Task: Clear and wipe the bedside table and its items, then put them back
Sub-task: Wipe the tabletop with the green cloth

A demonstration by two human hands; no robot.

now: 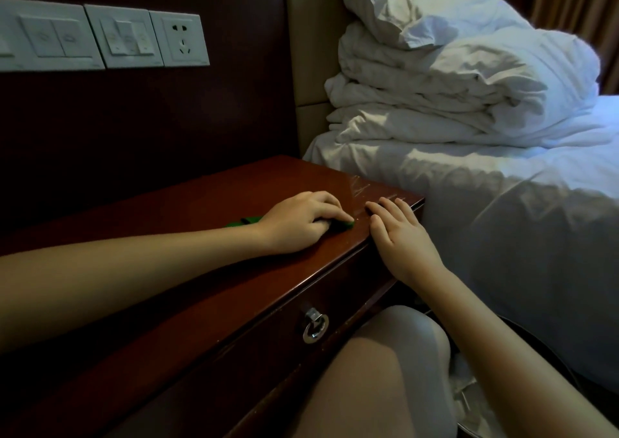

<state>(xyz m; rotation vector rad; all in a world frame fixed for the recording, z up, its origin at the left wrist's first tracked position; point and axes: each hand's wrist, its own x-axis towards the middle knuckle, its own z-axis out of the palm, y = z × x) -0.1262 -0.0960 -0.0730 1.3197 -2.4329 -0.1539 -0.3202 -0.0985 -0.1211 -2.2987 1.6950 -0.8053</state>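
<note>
Green cloth (342, 225) under left hand (294, 221), grip clenched on it, table (167, 209) centre. Right hand (402, 236) at 3 o'clock, grip released, flat on table edge.

A dark wood wall panel (150, 119) carries two white switch plates (47, 35) and one white socket (181, 38) in a row at its upper left. A beige padded headboard (311, 52) adjoins the panel's right edge. The bed (502, 219), sheeted in white, stands just beside the right edge of the bedside table (201, 186). A folded white duvet (452, 102) and a pillow (418, 5) are stacked against the headboard. A brown curtain (569, 2) hangs behind. The room is dim, with cool light on the bedding.
</note>
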